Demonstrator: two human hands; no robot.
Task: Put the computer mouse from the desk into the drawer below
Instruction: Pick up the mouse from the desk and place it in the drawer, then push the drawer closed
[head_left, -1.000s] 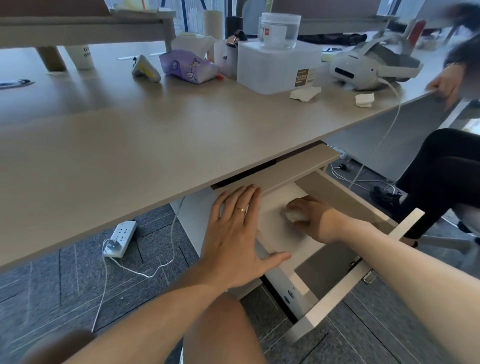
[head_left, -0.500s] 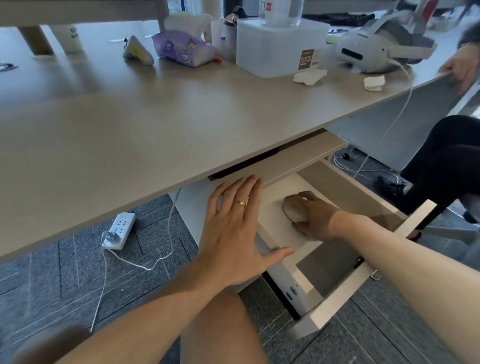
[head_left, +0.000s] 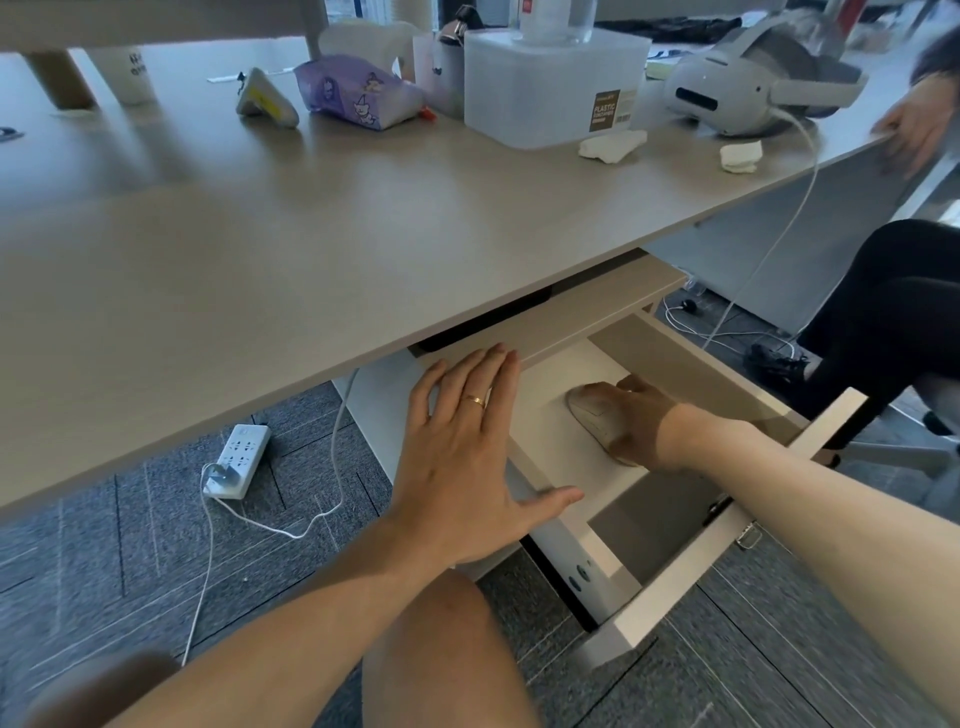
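Note:
A beige computer mouse (head_left: 592, 418) lies on the white floor of the open drawer (head_left: 670, 592) under the desk (head_left: 311, 249). My right hand (head_left: 641, 423) is inside the drawer, wrapped around the right side of the mouse, fingers curled over it. My left hand (head_left: 465, 457), with a ring on one finger, rests flat with fingers spread on the drawer's left wall and the cabinet top. The near end of the drawer holds nothing that I can see.
On the desk stand a white plastic box (head_left: 550, 83), a white headset (head_left: 753, 88) with a cable hanging down, a purple packet (head_left: 358, 91) and crumpled tissues (head_left: 613, 144). A power strip (head_left: 239, 460) lies on the carpet. Another person's hand (head_left: 914, 124) and legs (head_left: 883, 312) are at right.
My right hand has drawn back slightly, so more of the mouse shows inside the drawer. The left hand has stayed in place. The view has tilted down a little.

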